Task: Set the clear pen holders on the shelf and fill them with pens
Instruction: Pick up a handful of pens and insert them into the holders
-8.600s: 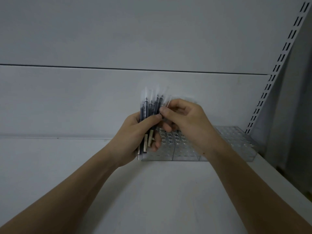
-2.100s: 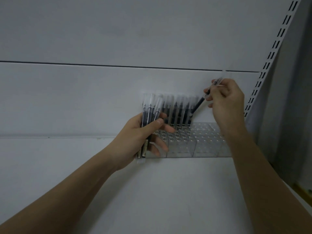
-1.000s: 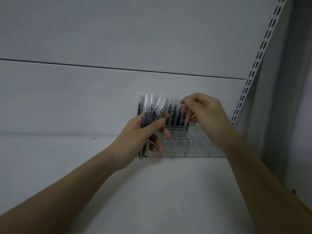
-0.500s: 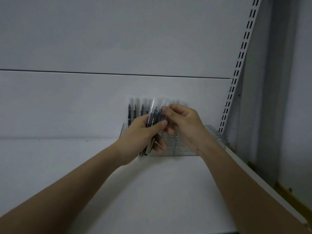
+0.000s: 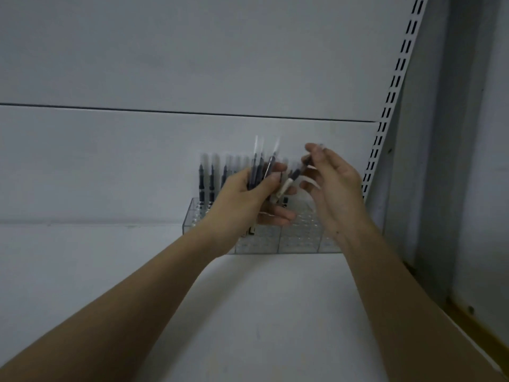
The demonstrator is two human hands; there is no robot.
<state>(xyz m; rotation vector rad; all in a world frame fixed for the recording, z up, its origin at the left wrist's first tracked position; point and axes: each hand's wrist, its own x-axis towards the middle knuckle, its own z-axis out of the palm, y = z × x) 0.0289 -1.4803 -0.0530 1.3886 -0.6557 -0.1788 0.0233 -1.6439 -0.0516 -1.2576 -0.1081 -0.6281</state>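
A row of clear pen holders (image 5: 298,239) with hole grids stands on the white shelf (image 5: 248,312) against the back wall. Several dark pens with clear caps (image 5: 211,177) stand upright in the holders' back row. My left hand (image 5: 242,199) grips a small bundle of pens (image 5: 259,166) in front of the holders. My right hand (image 5: 330,183) pinches one pen (image 5: 289,181) by its upper end, tilted, its pale lower end beside the bundle. The holders' middle is hidden behind my hands.
A slotted white upright (image 5: 391,95) runs up the back wall at the right. A grey side panel (image 5: 468,161) closes the shelf's right end. The shelf's front right edge (image 5: 473,334) slants toward me.
My right hand has drawn one pen out of the bundle and moved to the right, away from my left hand. The view has shifted slightly.
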